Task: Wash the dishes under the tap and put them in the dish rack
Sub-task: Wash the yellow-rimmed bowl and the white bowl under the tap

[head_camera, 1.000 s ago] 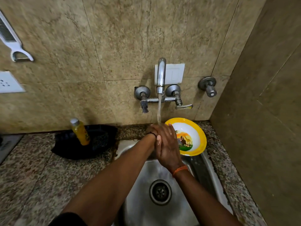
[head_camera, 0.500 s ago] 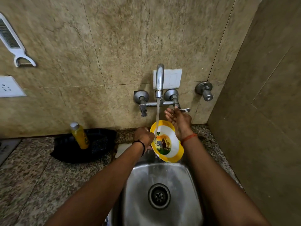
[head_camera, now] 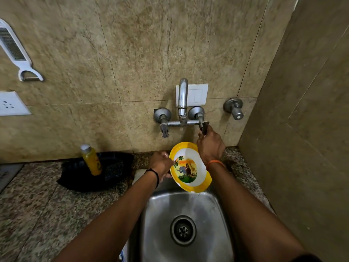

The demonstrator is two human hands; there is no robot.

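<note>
A yellow-rimmed bowl [head_camera: 188, 168] with a cartoon animal picture inside is held tilted over the back of the steel sink [head_camera: 207, 208], under the tap spout [head_camera: 182, 99]. My left hand [head_camera: 161, 163] grips the bowl's left rim. My right hand [head_camera: 209, 143] reaches up over the bowl's right side, and its fingers are curled round the right tap handle [head_camera: 204, 126]. A thin stream of water falls from the spout towards the bowl. No dish rack is in sight.
A yellow bottle [head_camera: 91, 160] stands on a black tray [head_camera: 113, 167] on the speckled counter [head_camera: 37, 205], left of the sink. On the wall are a second tap handle [head_camera: 164, 129], a separate valve [head_camera: 235, 108], a hanging grater [head_camera: 13, 52] and a socket [head_camera: 11, 104]. A side wall stands close on the right.
My left hand took the bowl from the sink's back corner and holds it under the spout. My right hand rose from the water onto the right tap handle. The stream looks thinner.
</note>
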